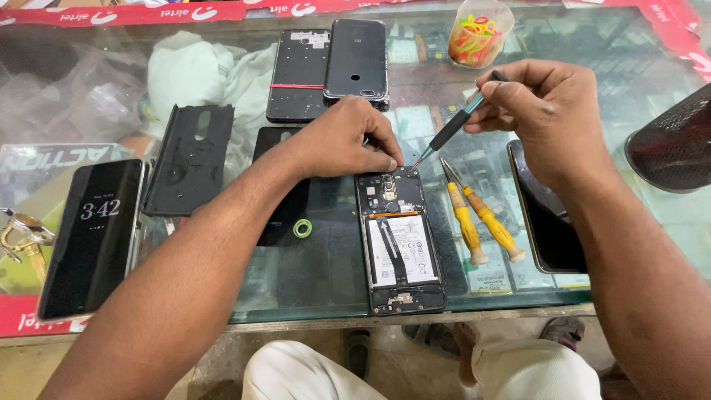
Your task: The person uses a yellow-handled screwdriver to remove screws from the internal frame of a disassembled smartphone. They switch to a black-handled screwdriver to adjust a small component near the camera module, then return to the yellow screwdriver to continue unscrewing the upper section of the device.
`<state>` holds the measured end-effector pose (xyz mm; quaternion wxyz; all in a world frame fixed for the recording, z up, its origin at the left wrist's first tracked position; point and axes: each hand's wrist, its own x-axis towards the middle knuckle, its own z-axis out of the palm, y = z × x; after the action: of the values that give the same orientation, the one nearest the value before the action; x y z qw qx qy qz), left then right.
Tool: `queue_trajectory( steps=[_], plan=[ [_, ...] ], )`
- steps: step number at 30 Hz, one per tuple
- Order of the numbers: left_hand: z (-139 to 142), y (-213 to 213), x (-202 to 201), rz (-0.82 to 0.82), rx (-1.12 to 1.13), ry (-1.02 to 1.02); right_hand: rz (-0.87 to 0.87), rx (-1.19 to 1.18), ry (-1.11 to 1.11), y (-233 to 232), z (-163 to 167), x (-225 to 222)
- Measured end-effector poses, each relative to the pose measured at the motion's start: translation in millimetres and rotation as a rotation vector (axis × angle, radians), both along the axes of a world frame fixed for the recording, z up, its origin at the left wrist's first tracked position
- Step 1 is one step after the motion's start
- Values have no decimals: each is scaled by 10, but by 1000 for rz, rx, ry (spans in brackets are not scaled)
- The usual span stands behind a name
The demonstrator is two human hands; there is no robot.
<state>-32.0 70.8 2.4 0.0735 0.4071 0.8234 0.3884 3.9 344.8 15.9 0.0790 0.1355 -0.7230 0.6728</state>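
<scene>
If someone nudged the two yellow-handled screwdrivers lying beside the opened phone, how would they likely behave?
The yellow-handled screwdrivers have round handles and lie on smooth glass countertop, so they would probably roll or slide easily. They look slim and stiff, likely light. Their position near the counter's front edge suggests they might drop off.

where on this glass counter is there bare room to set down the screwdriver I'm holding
Bare glass shows on the counter below the green ring, between the left arm and the opened phone. Right of the two yellow screwdrivers it is tight against a dark phone. The far edge is crowded with phone backs, cloth and a cup of bands.
</scene>
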Motion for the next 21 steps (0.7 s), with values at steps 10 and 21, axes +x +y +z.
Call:
queue_trajectory(
  steps=[10, 21],
  plan=[
    [-4, -7, 7, 9, -22, -2, -188, 301, 27, -34, -13, 22],
    [-13, -27, -3, -10, 12, 9, -232, 928, 205, -44, -105, -19]
  ],
)
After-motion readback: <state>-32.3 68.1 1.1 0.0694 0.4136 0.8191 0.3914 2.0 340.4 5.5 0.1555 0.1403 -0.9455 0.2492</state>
